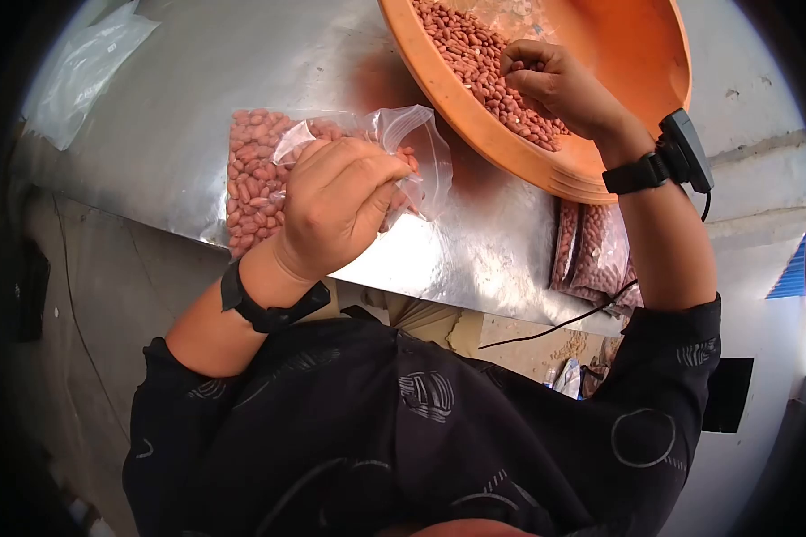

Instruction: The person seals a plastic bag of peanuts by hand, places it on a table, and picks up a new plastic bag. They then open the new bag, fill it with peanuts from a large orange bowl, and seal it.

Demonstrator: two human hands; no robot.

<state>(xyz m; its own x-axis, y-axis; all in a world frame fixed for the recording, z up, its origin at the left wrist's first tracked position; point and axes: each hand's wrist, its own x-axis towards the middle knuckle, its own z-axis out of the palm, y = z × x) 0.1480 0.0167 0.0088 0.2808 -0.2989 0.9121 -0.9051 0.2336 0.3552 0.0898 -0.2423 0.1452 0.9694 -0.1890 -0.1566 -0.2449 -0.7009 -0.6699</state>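
My left hand (pixel 338 199) is closed on the gathered upper part of a clear plastic bag (pixel 425 143), which lies on the metal table. Red-skinned peanuts (pixel 252 183) fill much of that bag, to the left of and behind the hand. My right hand (pixel 564 88) is over the orange tub (pixel 475 116), its fingers curled round a few peanuts. Below it, loose peanuts (pixel 461 49) lie heaped along the tub's left side. Part of the right hand's grip is hidden by its own fingers.
Filled bags of peanuts (pixel 595 251) sit under the tub's near edge, at the table's right. An empty plastic bag (pixel 90 72) lies at the far left of the metal table (pixel 269 54). A black cable (pixel 555 327) runs from my right wrist device (pixel 681 157).
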